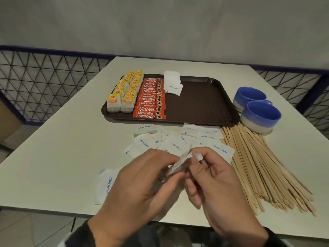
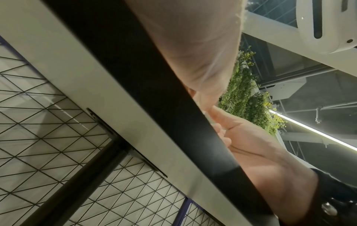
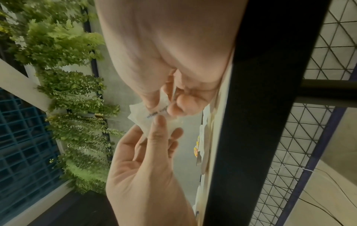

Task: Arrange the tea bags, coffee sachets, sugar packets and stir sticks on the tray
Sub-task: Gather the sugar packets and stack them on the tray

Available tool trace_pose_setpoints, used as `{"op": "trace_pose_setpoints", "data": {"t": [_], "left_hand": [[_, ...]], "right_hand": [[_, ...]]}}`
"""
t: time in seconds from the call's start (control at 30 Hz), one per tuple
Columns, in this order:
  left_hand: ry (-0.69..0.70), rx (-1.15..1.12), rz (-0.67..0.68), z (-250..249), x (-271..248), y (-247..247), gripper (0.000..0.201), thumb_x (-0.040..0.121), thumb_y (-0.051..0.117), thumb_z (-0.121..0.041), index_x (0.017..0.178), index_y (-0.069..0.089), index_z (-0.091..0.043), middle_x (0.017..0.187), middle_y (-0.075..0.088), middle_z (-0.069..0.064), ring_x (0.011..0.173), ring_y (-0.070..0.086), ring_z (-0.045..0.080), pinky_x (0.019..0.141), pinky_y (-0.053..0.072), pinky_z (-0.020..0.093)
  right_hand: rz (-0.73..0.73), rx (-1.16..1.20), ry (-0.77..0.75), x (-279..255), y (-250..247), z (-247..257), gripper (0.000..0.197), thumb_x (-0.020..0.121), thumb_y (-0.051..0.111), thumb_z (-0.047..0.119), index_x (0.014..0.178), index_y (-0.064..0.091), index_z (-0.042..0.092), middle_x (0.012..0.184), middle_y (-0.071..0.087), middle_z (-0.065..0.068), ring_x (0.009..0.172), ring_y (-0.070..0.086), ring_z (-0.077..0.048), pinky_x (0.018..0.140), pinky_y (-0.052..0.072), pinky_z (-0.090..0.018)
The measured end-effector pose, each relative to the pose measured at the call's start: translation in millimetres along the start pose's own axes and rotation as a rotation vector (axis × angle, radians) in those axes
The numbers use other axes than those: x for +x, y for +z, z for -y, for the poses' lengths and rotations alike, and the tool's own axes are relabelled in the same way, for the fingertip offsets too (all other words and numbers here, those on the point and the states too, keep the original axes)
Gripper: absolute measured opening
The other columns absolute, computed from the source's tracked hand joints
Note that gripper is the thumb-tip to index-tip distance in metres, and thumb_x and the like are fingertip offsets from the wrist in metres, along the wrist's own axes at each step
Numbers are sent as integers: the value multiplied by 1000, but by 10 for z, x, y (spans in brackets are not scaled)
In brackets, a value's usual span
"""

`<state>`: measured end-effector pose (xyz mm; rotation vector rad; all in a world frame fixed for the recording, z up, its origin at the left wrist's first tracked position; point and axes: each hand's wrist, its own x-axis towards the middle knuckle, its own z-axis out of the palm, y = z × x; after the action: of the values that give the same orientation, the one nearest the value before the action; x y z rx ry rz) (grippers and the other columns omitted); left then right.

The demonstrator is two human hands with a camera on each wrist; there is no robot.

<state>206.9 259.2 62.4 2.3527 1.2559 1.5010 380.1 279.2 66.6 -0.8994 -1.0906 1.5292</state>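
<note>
I have both hands raised just above the near edge of the counter (image 1: pixel 74 157), fingers curled, pinching one small bunch of sugar packets (image 1: pixel 179 164) between them. My left hand (image 1: pixel 142 186) holds the lower end of the bunch with thumb and fingertips; my right hand (image 1: pixel 215 182) holds the upper end the same way. From the right wrist view the paper is crumpled between both sets of fingertips, and I cannot tell how many packets are in the bunch.

Just beyond my hands, loose sugar packets (image 1: pixel 178 141) lie scattered on the counter, and one more packet (image 1: pixel 106 186) lies beside my left hand. Beside my right hand the stir sticks (image 1: pixel 263 166) fan out in a loose heap.

Further ahead sits the brown tray (image 1: pixel 201 104). On its left side stand two rows of tea bags (image 1: pixel 124 93); next to them is a column of red coffee sachets (image 1: pixel 151 98), and touching that column at the far end is a small stack of sugar packets (image 1: pixel 172 82). Two blue bowls (image 1: pixel 258 107) stand just to the right of the tray, touching each other.
</note>
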Motion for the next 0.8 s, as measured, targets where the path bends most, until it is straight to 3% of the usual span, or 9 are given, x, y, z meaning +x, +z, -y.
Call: {"op": "trace_pose_setpoints", "data": {"t": [0.07, 0.13, 0.27, 0.37, 0.43, 0.53, 0.6, 0.7, 0.8], "left_hand": [[8, 43, -11, 34, -26, 1, 15, 92, 68, -14, 106, 72, -10, 104, 69, 2, 93, 66, 17, 75, 53, 34], [2, 51, 4, 47, -30, -1, 15, 93, 64, -15, 106, 71, -15, 112, 68, 2, 97, 66, 17, 77, 53, 35], [-6, 52, 54, 23, -15, 6, 17, 88, 62, -10, 100, 75, -12, 122, 64, 4, 104, 63, 14, 82, 52, 28], [-75, -37, 19, -22, 4, -40, 36, 81, 64, -10, 117, 66, -7, 132, 58, 6, 123, 60, 21, 96, 48, 21], [-179, -149, 2, -45, 28, -71, 47, 85, 64, -20, 130, 57, -11, 136, 58, -1, 124, 60, 22, 94, 50, 19], [-296, -262, 20, -54, 18, -57, 57, 90, 70, -27, 140, 45, -34, 127, 63, -16, 110, 67, 16, 88, 55, 21], [-340, -256, 52, -54, -9, -44, 63, 88, 72, -29, 140, 43, -48, 115, 67, -21, 107, 68, 12, 87, 56, 22], [-393, -237, 44, -45, -24, -46, 62, 85, 73, -34, 137, 45, -55, 106, 66, -20, 106, 67, 11, 86, 56, 21], [-445, -290, 16, -20, -2, -46, 58, 82, 76, -33, 132, 54, -53, 100, 66, -19, 100, 67, 13, 83, 55, 19]], "right_hand": [[14, 10, 3, 2, -3, -3, 58, 73, 78, 62, 106, 69, 16, 68, 53, -23, 51, 50, -30, 46, 38, -34], [33, 28, 9, -1, -5, 1, 64, 67, 83, 61, 113, 68, 20, 78, 56, -27, 58, 57, -39, 49, 45, -39], [14, 60, 30, 3, -25, -6, 47, 74, 87, 14, 116, 67, 23, 95, 70, -13, 57, 58, -31, 54, 50, -38], [3, 70, 27, 5, -53, -8, 54, 67, 78, 7, 116, 65, 23, 100, 74, -15, 59, 61, -28, 58, 50, -36], [22, 46, 22, -6, -68, -8, 55, 67, 77, 5, 117, 64, 24, 104, 75, -16, 75, 69, -29, 64, 54, -38], [68, 10, 10, -28, -72, -31, 53, 70, 75, -1, 117, 65, 22, 110, 76, -17, 100, 73, -32, 87, 56, -51], [80, -15, -1, -35, -72, -49, 52, 76, 72, -10, 118, 64, 19, 112, 75, -17, 107, 71, -36, 95, 53, -55], [68, -30, -17, -36, -61, -67, 54, 79, 74, -16, 118, 65, 19, 112, 75, -17, 107, 71, -38, 94, 54, -51], [47, -63, -49, -37, -14, -70, 50, 70, 82, 0, 110, 70, 27, 106, 77, -14, 100, 74, -32, 85, 58, -44]]}}
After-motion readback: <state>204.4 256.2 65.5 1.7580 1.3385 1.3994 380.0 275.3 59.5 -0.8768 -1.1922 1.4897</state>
